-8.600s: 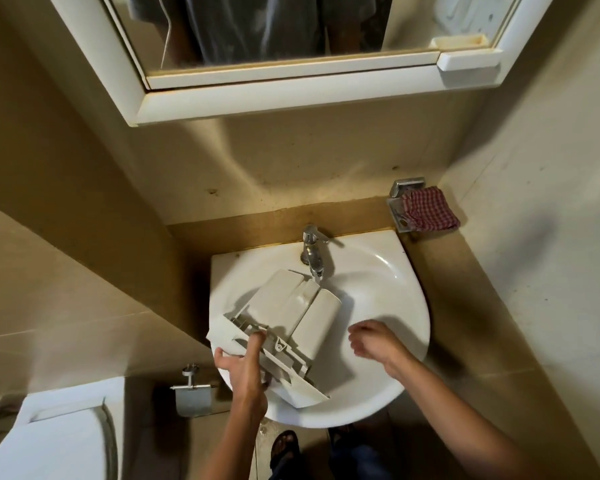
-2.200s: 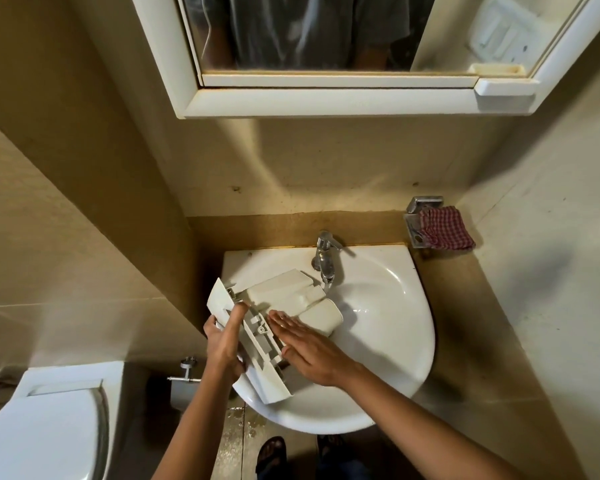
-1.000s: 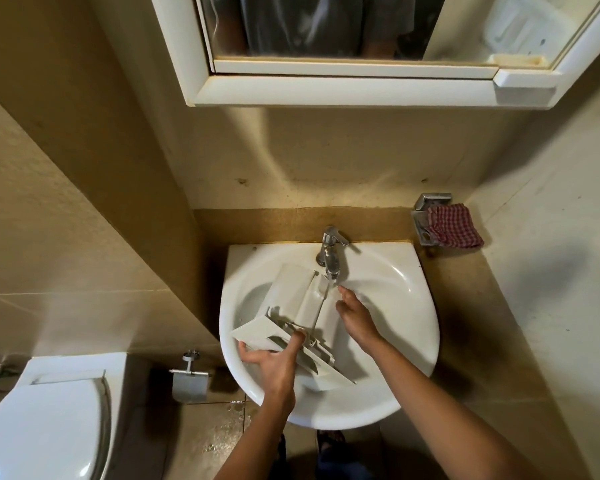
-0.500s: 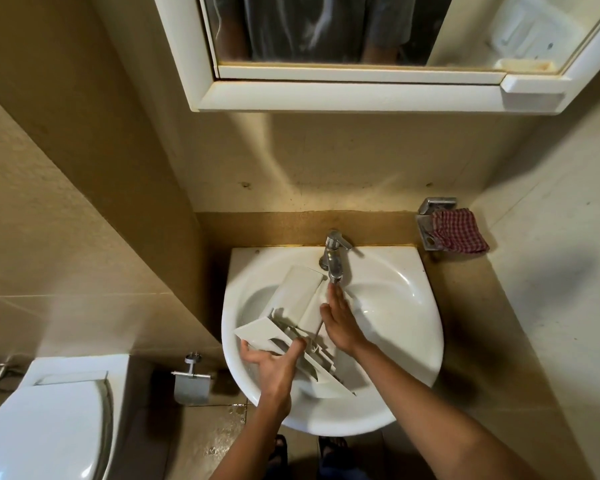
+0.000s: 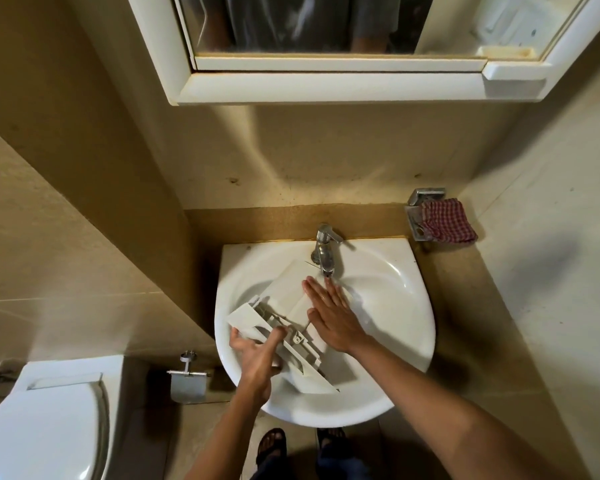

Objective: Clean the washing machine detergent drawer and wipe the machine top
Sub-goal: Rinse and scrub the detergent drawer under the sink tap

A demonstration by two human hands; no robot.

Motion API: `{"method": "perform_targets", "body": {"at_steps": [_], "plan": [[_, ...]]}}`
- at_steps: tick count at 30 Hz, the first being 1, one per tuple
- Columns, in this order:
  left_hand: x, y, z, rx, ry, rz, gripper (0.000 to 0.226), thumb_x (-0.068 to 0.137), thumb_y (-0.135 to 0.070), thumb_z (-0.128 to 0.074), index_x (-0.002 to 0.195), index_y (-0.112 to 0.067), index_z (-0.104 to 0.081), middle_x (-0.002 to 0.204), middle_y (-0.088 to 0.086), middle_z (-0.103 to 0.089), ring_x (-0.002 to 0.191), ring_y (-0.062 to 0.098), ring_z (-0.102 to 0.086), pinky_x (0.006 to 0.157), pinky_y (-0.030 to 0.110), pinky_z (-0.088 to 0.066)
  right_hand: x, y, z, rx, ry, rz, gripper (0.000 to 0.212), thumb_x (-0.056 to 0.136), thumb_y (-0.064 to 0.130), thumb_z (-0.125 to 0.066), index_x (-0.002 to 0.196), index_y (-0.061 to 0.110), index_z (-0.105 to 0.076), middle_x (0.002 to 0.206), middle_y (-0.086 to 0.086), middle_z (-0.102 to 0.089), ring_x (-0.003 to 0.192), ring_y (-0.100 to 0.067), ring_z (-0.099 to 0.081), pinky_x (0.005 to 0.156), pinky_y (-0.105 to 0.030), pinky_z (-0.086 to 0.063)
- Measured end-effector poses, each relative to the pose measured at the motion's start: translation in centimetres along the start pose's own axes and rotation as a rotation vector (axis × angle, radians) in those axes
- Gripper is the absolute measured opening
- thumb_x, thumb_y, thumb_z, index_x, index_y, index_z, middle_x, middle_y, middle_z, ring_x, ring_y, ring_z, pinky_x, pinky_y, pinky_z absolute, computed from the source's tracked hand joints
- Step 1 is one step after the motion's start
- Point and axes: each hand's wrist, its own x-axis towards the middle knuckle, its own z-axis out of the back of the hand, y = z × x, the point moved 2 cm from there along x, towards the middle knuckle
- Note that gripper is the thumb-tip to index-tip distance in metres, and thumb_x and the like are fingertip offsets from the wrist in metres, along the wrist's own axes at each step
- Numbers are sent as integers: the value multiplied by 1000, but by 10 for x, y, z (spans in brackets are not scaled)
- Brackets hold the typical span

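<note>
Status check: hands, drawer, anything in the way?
Left hand grips detergent drawer front panel. Right hand flat on drawer, under tap. Drawer in sink, nothing in the way.

White basin [image 5: 400, 299], fixed against the tiled wall. Chrome tap [image 5: 326, 251] mounted at the centre of its rear rim. One white detergent drawer [image 5: 284, 289] lies slantwise across the bowl, back end beneath the spout, front panel at the near-left rim.

right hand [image 5: 329, 317] slid up, flat on drawer [image 5: 284, 289]
</note>
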Motion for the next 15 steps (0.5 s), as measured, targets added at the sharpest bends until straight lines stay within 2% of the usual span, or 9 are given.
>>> {"method": "perform_targets", "body": {"at_steps": [3,5,8,9,12,15], "plan": [[-1,-3,1,45,21,-6,99,82,-23,-75,147,-29,0,125,0,-41,113,31,-51,89,61,-48,0,20,-4,2,-2,-1,65,91,44,-9,152,23,3,157,10,11,143,-18,25,119,-43,7],[1,-5,5,89,46,1,96,83,-27,-74,146,-30,-2,127,1,-41,113,31,-53,87,60,-50,-2,29,-7,-22,28,115,61,95,37,-13,152,22,2,159,6,9,145,-15,19,120,-39,4],[-2,-12,8,158,107,19,104,59,-52,-83,137,-35,-16,132,4,-46,111,28,-58,69,46,-56,2,29,0,-91,86,297,56,100,31,-20,151,31,2,160,7,4,146,-9,10,120,-30,3],[-2,-14,9,175,120,20,104,54,-53,-82,134,-35,-19,132,5,-47,110,27,-59,66,44,-57,7,26,5,-117,88,310,55,100,33,-21,150,36,2,160,9,2,147,-8,7,119,-30,3],[-4,-21,11,195,138,-5,98,53,-48,-77,132,-31,-21,128,6,-51,107,26,-60,66,44,-55,24,18,21,-71,25,112,49,102,36,-21,150,40,-11,160,10,-9,147,-10,-5,120,-38,-7],[-9,-32,13,215,153,-29,111,49,-48,-78,139,-33,-13,127,7,-52,107,25,-58,73,49,-54,36,19,31,-48,67,-24,48,103,35,-23,151,35,-17,159,10,-13,146,-10,-11,118,-36,-14]]}}
